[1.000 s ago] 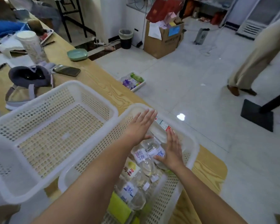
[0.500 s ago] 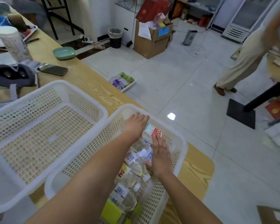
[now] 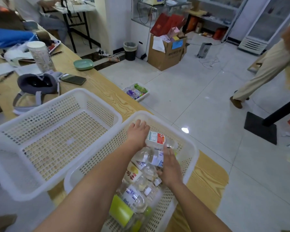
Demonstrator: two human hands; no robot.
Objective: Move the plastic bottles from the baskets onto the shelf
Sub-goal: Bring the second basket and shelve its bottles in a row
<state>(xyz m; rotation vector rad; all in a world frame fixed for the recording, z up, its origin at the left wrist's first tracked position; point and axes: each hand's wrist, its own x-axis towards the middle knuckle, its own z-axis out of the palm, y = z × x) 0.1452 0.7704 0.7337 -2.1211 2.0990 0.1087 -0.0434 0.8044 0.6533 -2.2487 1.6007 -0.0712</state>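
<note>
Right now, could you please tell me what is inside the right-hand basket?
Jumbled plastic bottles: a red-labelled bottle, a blue-labelled bottle, a yellow-labelled bottle, a green-labelled bottle. The left hand and right hand reach in; whatever lies under them and the pile is covered.

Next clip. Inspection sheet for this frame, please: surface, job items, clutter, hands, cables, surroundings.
Surface: wooden table, carrying two white baskets.
Job's things: left basket shows no bottles; right basket holds plastic bottles.
Clutter: phone, green dish, grey headset, paper tub.
Hands: left hand at red-labelled bottle, grip hidden; right hand rests on blue-labelled bottle.
Cables: white cable, power strip, both on the floor.
Surroundings: cardboard box, bin, person walking.
</note>
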